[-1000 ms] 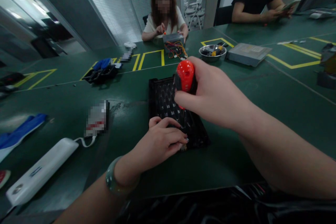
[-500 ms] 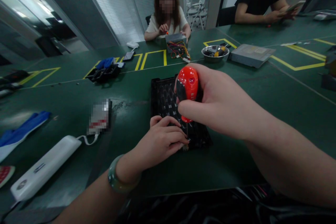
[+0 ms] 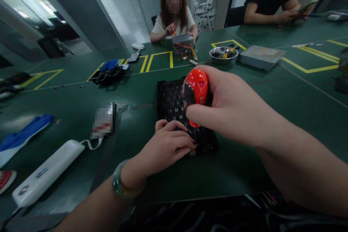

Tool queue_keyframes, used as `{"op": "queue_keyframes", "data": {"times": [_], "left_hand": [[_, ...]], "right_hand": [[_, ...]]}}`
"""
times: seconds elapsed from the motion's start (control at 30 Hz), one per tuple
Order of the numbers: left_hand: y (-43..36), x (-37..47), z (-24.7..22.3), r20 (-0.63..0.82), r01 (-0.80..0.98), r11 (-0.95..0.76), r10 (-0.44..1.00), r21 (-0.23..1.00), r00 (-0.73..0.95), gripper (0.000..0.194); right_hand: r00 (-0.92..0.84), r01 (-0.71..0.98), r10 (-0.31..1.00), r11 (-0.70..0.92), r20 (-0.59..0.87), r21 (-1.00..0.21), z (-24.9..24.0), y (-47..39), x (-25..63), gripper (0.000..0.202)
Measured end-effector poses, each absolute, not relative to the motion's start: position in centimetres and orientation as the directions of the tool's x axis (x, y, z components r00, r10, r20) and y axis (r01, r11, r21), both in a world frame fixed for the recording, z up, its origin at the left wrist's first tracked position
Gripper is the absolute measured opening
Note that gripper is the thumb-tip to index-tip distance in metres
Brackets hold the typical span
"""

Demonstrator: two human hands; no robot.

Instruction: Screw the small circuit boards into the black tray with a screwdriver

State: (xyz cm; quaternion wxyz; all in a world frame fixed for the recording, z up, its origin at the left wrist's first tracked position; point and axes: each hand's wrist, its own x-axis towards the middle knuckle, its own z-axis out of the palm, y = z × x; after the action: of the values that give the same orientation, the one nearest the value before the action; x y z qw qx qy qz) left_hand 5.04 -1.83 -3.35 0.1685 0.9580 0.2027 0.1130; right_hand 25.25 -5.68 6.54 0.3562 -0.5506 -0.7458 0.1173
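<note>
My right hand [image 3: 223, 105] is closed round the red and black handle of a screwdriver [image 3: 198, 85]. Its thin shaft points straight down, with the tip at the near edge of a black slotted panel [image 3: 170, 96]. My left hand [image 3: 171, 141], a green bangle on the wrist, lies over the panel's near left part. Its fingers are bent together, their tips beside the screwdriver tip. A small brass-coloured bit [image 3: 192, 152] shows just under these fingertips; what they pinch is too small to make out.
Left of the panel lie a white power bank [image 3: 49, 174], a phone [image 3: 104, 121] and a blue glove [image 3: 27, 132]. Beyond are a black tray [image 3: 107, 76], a metal bowl [image 3: 223, 55] and a grey metal case [image 3: 261, 57]. A co-worker opposite handles a power supply [image 3: 182, 40]; another sits far right.
The screwdriver handle and my right hand have shifted very slightly to the right, and the shaft stands more upright. My left hand stays in place.
</note>
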Motion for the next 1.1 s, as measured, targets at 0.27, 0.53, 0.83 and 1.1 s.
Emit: {"op": "queue_keyframes", "data": {"times": [0.27,0.53,0.83,1.1], "left_hand": [[-1.71,4.91,-3.37,0.136,0.360,-0.856,0.433,0.372,0.891,0.014],[-1.61,4.93,-3.42,0.120,0.374,-0.852,0.442,0.366,0.889,0.013],[-1.65,4.78,-3.60,0.141,0.367,-0.855,0.440,0.366,0.887,0.012],[-1.65,4.96,-3.44,0.164,0.338,-0.864,0.421,0.373,0.892,0.012]], "right_hand": [[-0.136,0.736,0.909,0.359,0.395,-0.573,6.66,-5.77,25.16,0.016],[-0.145,0.720,0.901,0.380,0.410,-0.581,6.69,-5.87,25.13,0.013],[-0.172,0.689,0.887,0.419,0.428,-0.591,6.34,-5.70,25.42,0.016],[-0.182,0.691,0.896,0.410,0.406,-0.595,6.37,-5.59,25.37,0.015]]}}
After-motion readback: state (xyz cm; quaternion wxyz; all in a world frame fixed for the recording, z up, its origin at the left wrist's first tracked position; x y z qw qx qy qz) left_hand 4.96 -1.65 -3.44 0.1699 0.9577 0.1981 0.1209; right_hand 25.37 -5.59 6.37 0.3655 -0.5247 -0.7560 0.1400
